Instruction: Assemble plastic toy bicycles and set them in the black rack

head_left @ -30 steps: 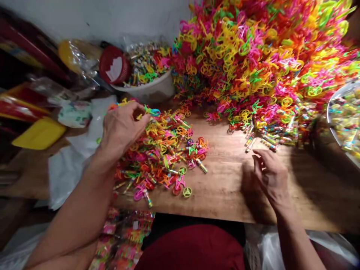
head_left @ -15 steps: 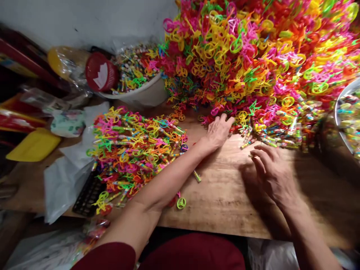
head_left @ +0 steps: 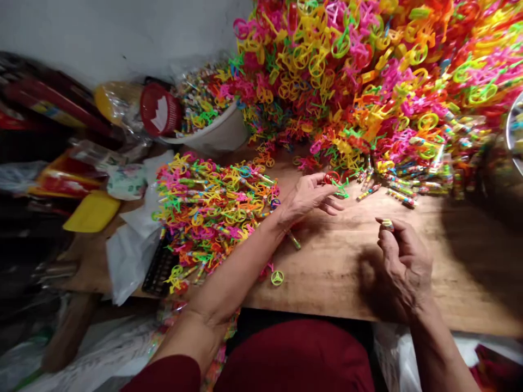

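My left hand (head_left: 309,197) is raised over the wooden table at the front of a big heap of bright plastic toy pieces (head_left: 355,103). Between its thumb and fingertips is a small plastic toy piece (head_left: 341,189), green with a red ring beside it. My right hand (head_left: 408,258), to the right, pinches a small candy-filled tube (head_left: 387,224), its end showing above the thumb. Loose candy tubes (head_left: 402,197) lie just beyond, along the heap's front edge. Left of my forearm spreads a pile of toys joined to tubes (head_left: 212,207).
A pale tub (head_left: 220,133) of tubes stands at the back left, with a red lid (head_left: 160,110) against it. Further left are a yellow scoop-like piece (head_left: 92,211) and white plastic bags (head_left: 134,250). A clear round container (head_left: 515,130) stands at the right edge.
My left hand has lifted from the heap's edge with a green and red toy piece. My right hand has turned and closed, and the tube in it shows clearly. The view has shifted slightly.
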Available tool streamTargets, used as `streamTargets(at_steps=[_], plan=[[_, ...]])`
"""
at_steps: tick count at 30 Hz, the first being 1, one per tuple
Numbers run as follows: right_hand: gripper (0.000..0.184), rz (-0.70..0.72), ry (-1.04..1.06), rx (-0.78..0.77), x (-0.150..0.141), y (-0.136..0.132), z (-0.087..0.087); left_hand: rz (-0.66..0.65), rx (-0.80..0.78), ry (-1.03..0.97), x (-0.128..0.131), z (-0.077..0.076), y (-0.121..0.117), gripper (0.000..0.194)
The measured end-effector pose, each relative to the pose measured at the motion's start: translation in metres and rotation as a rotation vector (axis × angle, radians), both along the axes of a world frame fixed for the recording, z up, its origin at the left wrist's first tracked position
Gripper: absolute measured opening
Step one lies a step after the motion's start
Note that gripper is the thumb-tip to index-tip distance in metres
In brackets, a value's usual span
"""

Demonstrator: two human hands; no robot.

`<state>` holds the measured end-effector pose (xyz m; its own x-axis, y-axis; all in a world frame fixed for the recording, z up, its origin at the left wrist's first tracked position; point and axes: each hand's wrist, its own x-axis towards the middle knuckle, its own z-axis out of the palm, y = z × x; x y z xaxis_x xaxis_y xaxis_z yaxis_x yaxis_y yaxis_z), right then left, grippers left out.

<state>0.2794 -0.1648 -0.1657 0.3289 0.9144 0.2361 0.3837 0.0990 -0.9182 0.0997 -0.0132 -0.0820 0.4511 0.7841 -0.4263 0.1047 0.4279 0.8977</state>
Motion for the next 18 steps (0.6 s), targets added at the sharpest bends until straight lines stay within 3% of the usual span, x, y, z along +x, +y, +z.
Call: streamTargets(at_steps=[3,9,13,18], plan=[[0.021,-0.012,0.071,-0.057,-0.004,-0.009,-0.001,-0.034,-0.077,-0.041,0.001,-0.009,-0.010,0.031],[0.023,-0.177,0.286,-0.042,0.000,-0.008,0.004,-0.225,-0.148,-0.119,0.013,-0.021,-0.025,0.027],[0.028,-0.095,0.361,-0.141,-0.002,-0.002,0.013,-0.314,-0.168,-0.128,0.014,-0.021,-0.037,0.036],[0.035,0.035,0.247,-0.231,-0.018,0.001,0.018,-0.335,-0.178,-0.066,0.005,-0.025,-0.051,0.047]])
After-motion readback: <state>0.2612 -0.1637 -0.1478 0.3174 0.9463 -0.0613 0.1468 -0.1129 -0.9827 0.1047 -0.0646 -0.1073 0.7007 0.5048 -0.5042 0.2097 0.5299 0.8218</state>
